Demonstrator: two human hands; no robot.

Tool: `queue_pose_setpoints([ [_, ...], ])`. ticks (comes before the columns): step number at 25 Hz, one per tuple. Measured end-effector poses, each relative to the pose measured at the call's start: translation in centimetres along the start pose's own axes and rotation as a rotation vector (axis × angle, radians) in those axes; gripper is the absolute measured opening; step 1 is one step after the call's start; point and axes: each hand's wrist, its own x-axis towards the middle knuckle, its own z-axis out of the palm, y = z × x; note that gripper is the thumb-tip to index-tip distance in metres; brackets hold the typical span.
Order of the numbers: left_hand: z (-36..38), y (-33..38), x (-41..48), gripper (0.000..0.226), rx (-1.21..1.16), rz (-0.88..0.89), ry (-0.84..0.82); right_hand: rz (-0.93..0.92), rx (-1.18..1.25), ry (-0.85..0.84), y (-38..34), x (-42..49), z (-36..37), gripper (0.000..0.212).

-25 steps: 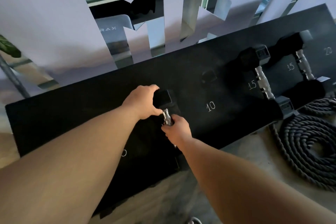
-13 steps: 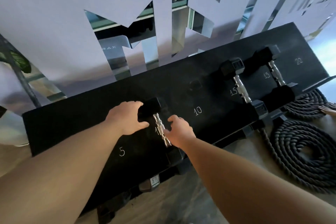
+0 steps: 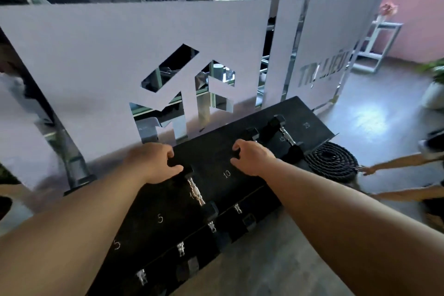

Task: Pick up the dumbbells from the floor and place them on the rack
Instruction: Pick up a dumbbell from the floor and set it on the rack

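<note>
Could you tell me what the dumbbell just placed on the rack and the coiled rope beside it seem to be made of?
Dumbbell: bright knurled metal handle, likely chromed steel; matte black heads, probably rubber-coated. Rope: thick, twisted black fibre strands, matte. Rack: matte black, material unclear.

Coiled black rope [image 3: 332, 163] on grey floor [image 3: 372, 115], white cut-out panel [image 3: 96, 60] behind, potted plant [image 3: 436, 84] far right.
</note>
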Motion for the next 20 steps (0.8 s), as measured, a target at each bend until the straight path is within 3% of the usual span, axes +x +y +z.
queue_pose_setpoints([
  [9,-4.7,9.6,-18.4,0.068,-0.007,0.232,0.014,0.045,-0.079,0.129,1.5,-22.9,-5.3,0.043],
  [13,-4.2,15.2,-22.0,0.056,-0.02,0.317,0.043,0.14,-0.062,0.173,6.7,-29.5,-6.2,0.037],
  [20,2.1,30.3,-23.0,0.057,-0.008,0.463,0.05,0.277,-0.038,0.172,21.6,-37.5,-4.1,0.039],
])
